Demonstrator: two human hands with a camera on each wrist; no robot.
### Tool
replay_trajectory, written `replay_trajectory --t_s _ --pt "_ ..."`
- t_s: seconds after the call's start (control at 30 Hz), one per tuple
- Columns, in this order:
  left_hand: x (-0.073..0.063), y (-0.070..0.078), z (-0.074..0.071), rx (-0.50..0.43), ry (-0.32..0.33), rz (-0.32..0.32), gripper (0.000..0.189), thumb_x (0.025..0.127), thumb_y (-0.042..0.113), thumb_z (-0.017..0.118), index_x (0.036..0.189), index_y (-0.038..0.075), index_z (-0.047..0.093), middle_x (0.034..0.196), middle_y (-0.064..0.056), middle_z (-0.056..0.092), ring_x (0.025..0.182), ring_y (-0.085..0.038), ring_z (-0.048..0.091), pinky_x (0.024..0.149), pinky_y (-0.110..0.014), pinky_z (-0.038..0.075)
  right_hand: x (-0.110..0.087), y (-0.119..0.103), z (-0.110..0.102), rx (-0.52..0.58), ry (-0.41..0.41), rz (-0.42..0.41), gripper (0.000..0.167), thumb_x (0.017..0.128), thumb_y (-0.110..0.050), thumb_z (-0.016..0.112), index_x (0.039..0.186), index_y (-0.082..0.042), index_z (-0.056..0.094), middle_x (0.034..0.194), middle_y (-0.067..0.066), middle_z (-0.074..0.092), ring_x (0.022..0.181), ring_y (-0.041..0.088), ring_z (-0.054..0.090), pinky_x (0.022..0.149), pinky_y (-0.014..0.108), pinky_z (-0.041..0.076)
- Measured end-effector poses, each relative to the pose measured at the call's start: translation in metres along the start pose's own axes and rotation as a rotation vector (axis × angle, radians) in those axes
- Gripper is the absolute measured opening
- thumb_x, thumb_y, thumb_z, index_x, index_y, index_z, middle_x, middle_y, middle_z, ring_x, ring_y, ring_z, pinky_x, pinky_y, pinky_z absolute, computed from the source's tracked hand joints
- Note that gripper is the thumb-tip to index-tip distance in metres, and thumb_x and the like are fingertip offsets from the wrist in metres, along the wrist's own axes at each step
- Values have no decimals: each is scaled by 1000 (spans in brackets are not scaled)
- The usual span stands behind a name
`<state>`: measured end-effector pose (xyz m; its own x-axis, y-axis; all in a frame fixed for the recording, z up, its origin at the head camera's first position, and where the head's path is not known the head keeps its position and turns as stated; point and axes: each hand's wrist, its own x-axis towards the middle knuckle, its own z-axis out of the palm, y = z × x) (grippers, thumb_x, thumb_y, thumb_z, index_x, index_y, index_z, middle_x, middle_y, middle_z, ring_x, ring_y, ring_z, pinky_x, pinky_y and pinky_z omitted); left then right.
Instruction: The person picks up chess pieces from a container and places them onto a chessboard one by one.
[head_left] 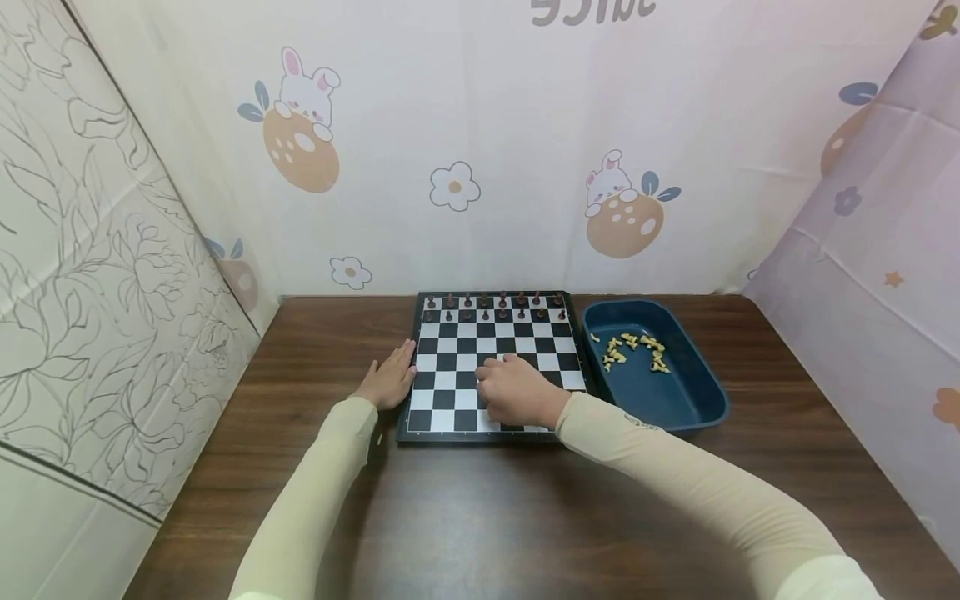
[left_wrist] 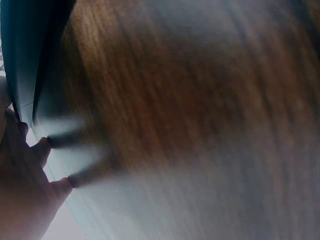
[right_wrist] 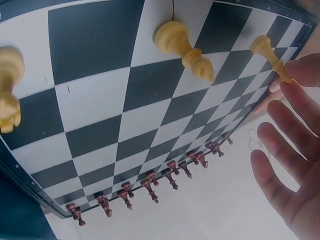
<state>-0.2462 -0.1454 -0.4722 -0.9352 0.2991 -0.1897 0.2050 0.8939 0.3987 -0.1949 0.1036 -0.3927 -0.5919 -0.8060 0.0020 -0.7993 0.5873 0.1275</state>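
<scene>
We see a black-and-white chessboard point(head_left: 446, 380) lying flat on a dark wood-grain surface point(head_left: 465, 517). A person in pale sleeves point(head_left: 307, 500) reaches toward it with both arms.

The right hand point(head_left: 517, 390) is over the near part of the chessboard. In the right wrist view we find its thumb and index finger clamped on the top of a pale yellow chess piece point(right_wrist: 267, 49), whose base is at a white square in the chessboard's near row; the other fingers are spread apart. We cannot tell which kind of piece it is.

The left hand point(head_left: 390, 379) rests at the chessboard's left edge, its fingers straight, slightly apart, the tips touching the frame.

Along the chessboard's near row we also notice a bishop-shaped piece point(right_wrist: 176, 40) upright on a white square and a pale yellow rook point(right_wrist: 9, 90) at the near right corner. Dark red chess pieces point(head_left: 485, 315) fill the chessboard's two far rows. Just beside its right edge we see a dark blue tray point(head_left: 690, 404) holding loose yellow chess pieces point(head_left: 615, 353). Beyond the chessboard hangs a pale backdrop point(head_left: 517, 233) printed with rabbits, fruit and flowers.
</scene>
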Motion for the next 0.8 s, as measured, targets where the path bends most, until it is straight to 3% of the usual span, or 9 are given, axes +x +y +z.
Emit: replay_trajectory --t_s 0.8 --pt "3 -2 4 -10 0 -17 58 105 29 27 154 7 6 159 -9 6 144 -28 10 111 -59 5 -3 -2 5 -3 -30 1 14 83 -23 69 91 -13 76 92 -1 66 77 14 52 70 31 49"
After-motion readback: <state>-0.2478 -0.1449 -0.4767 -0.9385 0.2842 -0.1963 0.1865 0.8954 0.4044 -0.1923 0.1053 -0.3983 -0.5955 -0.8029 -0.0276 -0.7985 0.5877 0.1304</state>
